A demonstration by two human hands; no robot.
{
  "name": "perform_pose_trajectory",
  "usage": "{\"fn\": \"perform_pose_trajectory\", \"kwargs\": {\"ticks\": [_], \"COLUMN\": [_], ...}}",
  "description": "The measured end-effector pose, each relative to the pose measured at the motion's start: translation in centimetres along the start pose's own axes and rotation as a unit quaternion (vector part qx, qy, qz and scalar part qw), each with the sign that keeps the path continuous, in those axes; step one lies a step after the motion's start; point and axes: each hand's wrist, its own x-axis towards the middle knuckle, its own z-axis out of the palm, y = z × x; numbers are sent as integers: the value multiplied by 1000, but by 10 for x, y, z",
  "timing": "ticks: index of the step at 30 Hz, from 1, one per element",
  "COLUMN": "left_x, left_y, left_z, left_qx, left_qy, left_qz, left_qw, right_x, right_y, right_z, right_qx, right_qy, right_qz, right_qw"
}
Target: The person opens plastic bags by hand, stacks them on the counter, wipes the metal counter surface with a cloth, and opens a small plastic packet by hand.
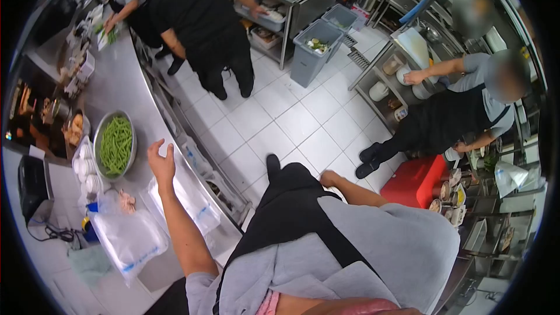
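Observation:
My left hand [161, 163] is over the metal counter with its thumb and fingers apart, holding nothing. Just left of it stands a metal bowl [133, 150] full of green beans [116, 146]. Clear plastic bags [131, 236] lie flat on the counter below the hand, and more clear plastic bags [195, 207] sit close to my forearm. My right hand [329, 179] hangs by my side with the fingers curled in. Something pale shows beside it, but what the fingers hold, if anything, is hidden.
Two people [195, 17] work at the far end of the counter [119, 84]. On the right another person [461, 111] reaches to a shelf near a red box [414, 181]. A grey bin [315, 61] stands on the tiled floor. White cup stacks [87, 169] are beside the bowl.

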Motion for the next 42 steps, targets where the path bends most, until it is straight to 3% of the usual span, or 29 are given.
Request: {"fn": "perform_pose_trajectory", "kwargs": {"ticks": [1,2,3,4,5,6,7,9,10,13,17,18,21,24,28,30,33,34,35,36,37,40,42], "left_x": [26,52,6,31,55,74,85,98,101,97,97,97,100,106,104,100,103,103,104,106,105,104,105], "left_y": [-3,-8,-14,-33,-48,-55,-66,-56,-58,-44,-23,-25,-29,-14,-13,-14,-11,-7,-5,-4,-4,-7,-3], "left_z": [9,19,4,25,44,58,69,70,77,109,118,119,122,118,115,113,108,107,107,109,109,109,111], "left_qx": [-3,-5,42,62,84,152,222,234,293,402,421,416,410,397,407,413,415,409,400,405,411,414,409], "left_qy": [-18,-35,-83,-78,-69,-25,13,-119,-175,-121,-92,-74,-49,-40,-43,-43,-42,-42,-44,-42,-42,-41,-40], "left_qz": [-2,-4,-38,-36,-32,-35,-38,-132,-167,-177,-229,-237,-240,-249,-246,-245,-242,-244,-247,-249,-253,-258,-258], "left_qw": [1000,999,995,994,994,987,974,956,925,890,873,875,878,882,879,876,876,878,881,878,875,872,874], "right_x": [29,35,39,28,4,-3,-31,0,-10,11,35,36,-1,-4,19,23,57,93,99,92,83,79,78], "right_y": [27,41,95,132,121,112,91,106,93,79,52,42,20,40,110,119,103,111,91,59,35,39,58], "right_z": [26,35,137,214,170,119,98,115,95,76,77,72,32,24,31,11,-3,17,2,-18,-31,-62,-76], "right_qx": [-27,64,118,173,245,328,364,434,466,508,565,604,538,589,515,468,458,373,163,346,516,586,555], "right_qy": [10,28,38,54,-9,-212,-88,-70,-8,94,135,123,132,110,115,138,155,136,123,150,170,223,247], "right_qz": [4,71,115,158,204,199,279,243,253,244,203,211,185,219,261,311,295,209,85,101,112,127,175], "right_qw": [1000,995,986,971,948,899,884,865,848,821,789,759,812,770,808,816,824,894,975,921,832,769,775]}}
